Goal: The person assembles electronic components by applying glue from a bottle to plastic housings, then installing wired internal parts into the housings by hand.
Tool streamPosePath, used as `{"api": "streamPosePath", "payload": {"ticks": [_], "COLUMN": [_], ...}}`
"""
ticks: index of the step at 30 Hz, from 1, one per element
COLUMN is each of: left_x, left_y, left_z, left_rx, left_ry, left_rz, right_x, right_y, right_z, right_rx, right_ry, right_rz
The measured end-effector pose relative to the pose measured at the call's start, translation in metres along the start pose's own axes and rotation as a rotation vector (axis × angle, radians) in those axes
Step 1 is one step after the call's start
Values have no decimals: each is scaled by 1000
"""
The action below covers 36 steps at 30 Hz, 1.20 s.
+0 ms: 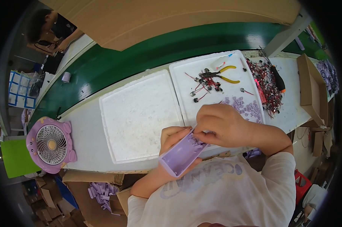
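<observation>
A lilac plastic housing (179, 156), open like a shallow tray, is tilted in front of my chest. My left hand (171, 138) wraps around it from the left and below. At its far right end, where small ribs show inside, my right hand (222, 126) presses with pinched fingers; what they hold is hidden. Beyond my right hand, small lilac plastic pieces (250, 109) lie scattered on the right white foam board (231, 99). Farther up that board are pliers with yellow handles (225, 75) and several small parts with red and black wires (199, 90).
Left of the boards stands a lilac animal-shaped fan (51, 145). A wired-part heap (267, 87) and a screwdriver (278, 78) lie right. A cardboard box (89, 204) holds lilac parts below the table edge. Beyond the green conveyor belt (140, 51), another person (61, 28) works.
</observation>
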<state>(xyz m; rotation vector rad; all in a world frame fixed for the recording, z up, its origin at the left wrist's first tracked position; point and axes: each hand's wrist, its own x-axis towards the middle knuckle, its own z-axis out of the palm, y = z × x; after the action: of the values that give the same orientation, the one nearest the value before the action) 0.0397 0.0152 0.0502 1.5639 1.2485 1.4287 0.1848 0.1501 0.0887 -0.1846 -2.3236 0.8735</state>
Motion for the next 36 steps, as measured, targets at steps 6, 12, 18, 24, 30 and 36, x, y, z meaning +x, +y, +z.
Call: {"api": "streamPosePath", "payload": {"ticks": [6,12,18,24,30,36], "left_x": [-4,3,3,4,6,-1], "left_y": [12,-1,-3,0,0,-1], "left_z": [9,13,-1,-1,0,-6], "left_rx": [-67,-580,-746,-833,-741,-942], "left_ry": [90,338,386,339,370,302], "left_rz": [-235,-434,-502,-534,-514,-491], "right_x": [-8,-13,4,7,21,17], "right_y": [-2,20,92,123,101,23], "right_z": [-4,-16,-61,-72,-70,-47], "right_rx": [275,359,-820,-907,-805,350], "right_ry": [-61,-187,29,-375,-230,186], "right_rz": [501,701,406,428,464,233]}}
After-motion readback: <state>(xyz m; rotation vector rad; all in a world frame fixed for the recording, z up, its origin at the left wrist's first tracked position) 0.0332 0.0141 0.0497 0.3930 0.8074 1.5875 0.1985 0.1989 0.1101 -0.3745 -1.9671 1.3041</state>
